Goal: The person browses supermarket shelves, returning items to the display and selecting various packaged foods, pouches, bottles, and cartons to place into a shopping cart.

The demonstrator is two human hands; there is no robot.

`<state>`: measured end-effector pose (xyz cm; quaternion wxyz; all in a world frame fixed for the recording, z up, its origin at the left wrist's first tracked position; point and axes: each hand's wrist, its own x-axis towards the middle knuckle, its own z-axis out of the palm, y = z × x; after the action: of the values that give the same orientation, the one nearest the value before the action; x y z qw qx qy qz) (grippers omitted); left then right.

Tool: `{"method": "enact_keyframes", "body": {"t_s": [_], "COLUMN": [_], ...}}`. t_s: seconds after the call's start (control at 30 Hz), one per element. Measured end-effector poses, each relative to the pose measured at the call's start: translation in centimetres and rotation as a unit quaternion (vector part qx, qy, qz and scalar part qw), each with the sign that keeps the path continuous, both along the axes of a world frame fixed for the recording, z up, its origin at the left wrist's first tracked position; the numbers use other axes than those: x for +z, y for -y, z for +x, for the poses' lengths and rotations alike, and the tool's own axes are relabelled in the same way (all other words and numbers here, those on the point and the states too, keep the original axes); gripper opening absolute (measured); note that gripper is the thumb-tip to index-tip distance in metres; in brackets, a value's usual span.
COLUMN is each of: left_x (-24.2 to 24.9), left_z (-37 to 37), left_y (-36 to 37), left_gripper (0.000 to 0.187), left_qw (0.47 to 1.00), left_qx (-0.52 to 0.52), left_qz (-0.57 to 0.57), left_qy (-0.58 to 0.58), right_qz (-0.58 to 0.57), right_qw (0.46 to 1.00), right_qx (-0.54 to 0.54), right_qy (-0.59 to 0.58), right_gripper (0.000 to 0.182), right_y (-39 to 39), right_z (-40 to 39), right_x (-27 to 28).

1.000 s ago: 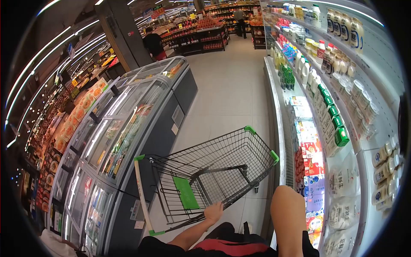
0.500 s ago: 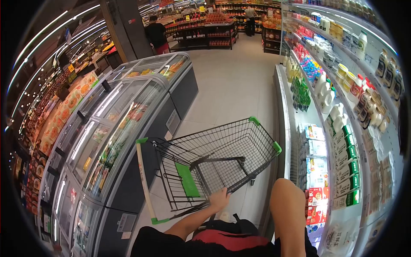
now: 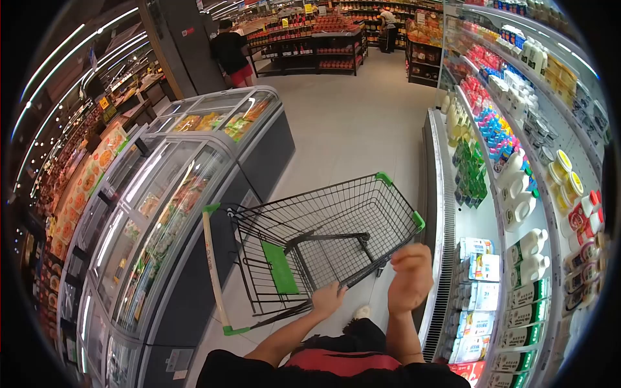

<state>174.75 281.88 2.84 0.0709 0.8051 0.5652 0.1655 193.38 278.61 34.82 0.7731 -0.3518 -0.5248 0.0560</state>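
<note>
My left hand (image 3: 328, 299) is closed on the near side rim of an empty wire shopping cart (image 3: 323, 236), beside its green child-seat flap (image 3: 279, 268). The cart has green corners and a pale handle (image 3: 212, 271) turned to the left. My right hand (image 3: 411, 275) is raised in the air just right of the cart, its fingers curled; whether anything is inside them is hidden. To its right, a refrigerated shelf holds white packs (image 3: 480, 296) and white bottles (image 3: 519, 210).
A glass-topped freezer (image 3: 174, 213) runs along the left. The open dairy cooler's metal edge (image 3: 436, 226) borders the right. Tiled floor (image 3: 343, 123) stretches ahead to display racks (image 3: 310, 55). Two people (image 3: 229, 55) (image 3: 388, 31) stand farther off, near the racks.
My right hand has come into view, raised beside the cart. The view has advanced along the aisle with the cart, and my left hand keeps its hold on the rim.
</note>
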Motion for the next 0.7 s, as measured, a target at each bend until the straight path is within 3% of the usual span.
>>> {"method": "enact_keyframes", "body": {"t_s": [0.03, 0.07, 0.13, 0.2, 0.23, 0.27, 0.3, 0.43, 0.7], "left_x": [0.1, 0.1, 0.8, 1.4, 1.3, 0.8, 0.5, -0.4, -0.9], "left_z": [1.1, 2.3, 4.8, 7.2, 8.3, 9.3, 10.4, 14.5, 23.5], "left_y": [-2.4, -4.9, -10.0, -14.3, -16.5, -18.9, -21.3, -30.6, -49.1], "left_gripper": [0.038, 0.038, 0.038, 0.037, 0.037, 0.037, 0.038, 0.038, 0.043], "left_qw": [1.0, 1.0, 1.0, 0.999, 0.998, 0.999, 0.999, 0.999, 0.997], "left_qx": [0.003, 0.006, 0.004, 0.011, 0.009, 0.007, 0.006, -0.01, -0.044], "left_qz": [-0.002, -0.011, -0.02, -0.032, -0.035, -0.031, -0.026, -0.024, -0.05], "left_qy": [-0.009, -0.013, -0.016, -0.043, -0.043, -0.036, -0.028, -0.033, -0.045], "right_qz": [-0.122, -0.262, -0.349, -0.505, -0.508, -0.394, -0.269, -0.373, -0.354], "right_qw": [0.991, 0.961, 0.923, 0.833, 0.832, 0.873, 0.894, 0.858, 0.882], "right_qx": [0.049, 0.074, 0.001, 0.07, 0.069, 0.011, -0.046, -0.034, -0.04], "right_qy": [-0.02, -0.049, 0.162, 0.214, 0.213, 0.287, 0.356, 0.35, 0.309], "right_gripper": [0.023, 0.017, 0.023, 0.023, 0.023, 0.022, 0.021, 0.017, 0.016], "right_y": [-4.8, -9.6, -17.6, -22.2, -23.7, -25.0, -26.7, -36.4, -53.6], "right_z": [0.9, 1.0, 2.0, 3.3, 4.0, 4.7, 5.7, 9.4, 17.9], "right_x": [-2.7, -7.1, -19.5, -27.8, -31.3, -34.4, -34.8, -37.3, -35.8]}}
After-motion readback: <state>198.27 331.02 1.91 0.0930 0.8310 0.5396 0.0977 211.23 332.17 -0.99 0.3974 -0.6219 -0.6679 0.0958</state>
